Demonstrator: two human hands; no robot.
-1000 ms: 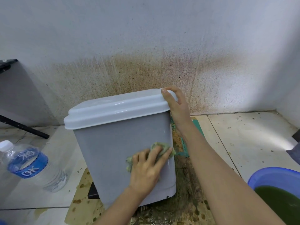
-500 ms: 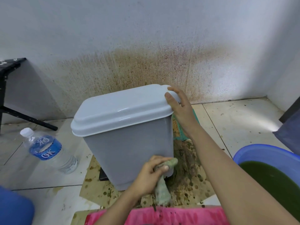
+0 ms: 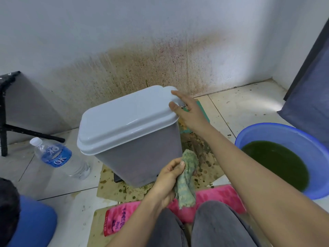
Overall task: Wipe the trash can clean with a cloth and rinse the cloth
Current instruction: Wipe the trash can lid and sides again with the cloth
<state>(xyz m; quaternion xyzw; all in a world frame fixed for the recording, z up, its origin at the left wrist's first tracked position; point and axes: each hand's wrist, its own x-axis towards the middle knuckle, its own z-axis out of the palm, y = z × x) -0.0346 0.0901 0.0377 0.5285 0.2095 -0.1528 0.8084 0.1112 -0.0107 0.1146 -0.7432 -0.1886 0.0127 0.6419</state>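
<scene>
Cloth [image 3: 187, 177] hangs pinched in left fingers [image 3: 173, 167], beside trash can [image 3: 138, 157].

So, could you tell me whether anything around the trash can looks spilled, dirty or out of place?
The wall behind the trash can is sprayed with brown specks and streaks. The cardboard under it is blotched with stains. The blue basin holds murky dark green water, and a water bottle seems to lie on its side.
</scene>
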